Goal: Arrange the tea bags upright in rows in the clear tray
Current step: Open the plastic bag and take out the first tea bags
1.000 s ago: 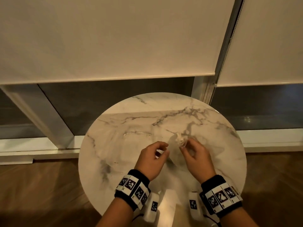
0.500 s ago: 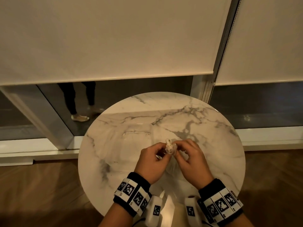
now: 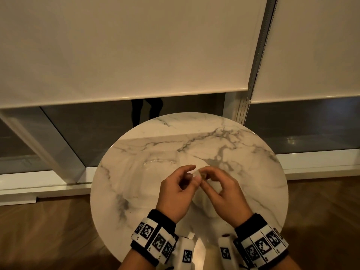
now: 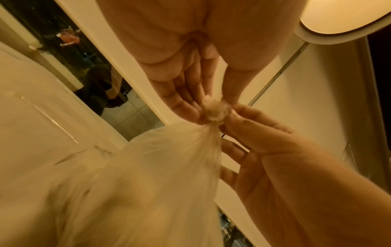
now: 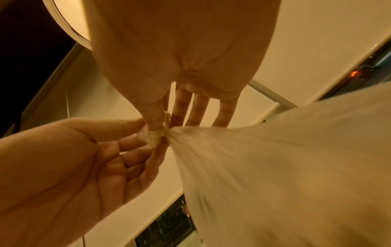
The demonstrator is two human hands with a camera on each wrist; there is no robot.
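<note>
- Marble under both my wrists: a round table (image 3: 136,184) set before a window with its roller blinds (image 3: 136,45) most of the way down.
- My left hand (image 3: 175,193) pinches one side of the knot (image 4: 215,112) at the top of a thin plastic bag (image 4: 148,183), thumb against fingertips, the other fingers loosely curled.
- My right hand (image 3: 224,191) pinches the opposite side of that knot, thumb and forefinger closed on it, the remaining fingers fanned out and straight.
- Both hands meet just above the tabletop, near its middle, so neither is nearer the knot than the other; each has a hold on it.
- From the knot the bag gathers tight and then spreads downward and toward me, its long axis running from my fingertips down to the table.
- I judge that the tea bags are inside this bag, but its film is cloudy and blurred, and I cannot make any out.
- Just beyond my left hand, on the marble, lies the clear tray (image 3: 159,162); only a faint glint of its rim shows.
- Nothing stands in the tray yet as far as I can tell, so the task looks barely begun: the knot has to come undone first, pulled apart sideways between my two pinches.
</note>
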